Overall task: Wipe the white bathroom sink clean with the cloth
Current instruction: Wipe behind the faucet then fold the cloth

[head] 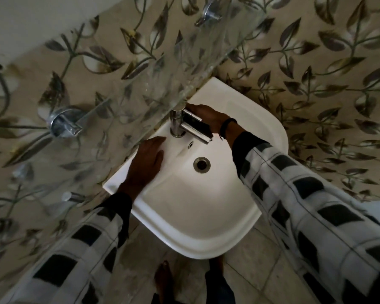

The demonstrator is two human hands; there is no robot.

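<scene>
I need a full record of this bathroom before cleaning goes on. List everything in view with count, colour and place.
sink: one, white, on the wall, centre
tap: one, chrome, on the sink's back ledge
drain: one, metal ring, in the basin
overflow hole: one, between tap and drain
glass shelf: one, clear, above the sink
shelf brackets: two, chrome, on the wall
wall tiles: beige with dark leaves
floor tiles: pale, below the sink
cloth: cannot be made out
wristband: one, dark, right wrist
sleeves: two, white with black checks
foot: one, bare, on the floor
left hand: flat on the sink's left ledge
right hand: behind the tap
</scene>
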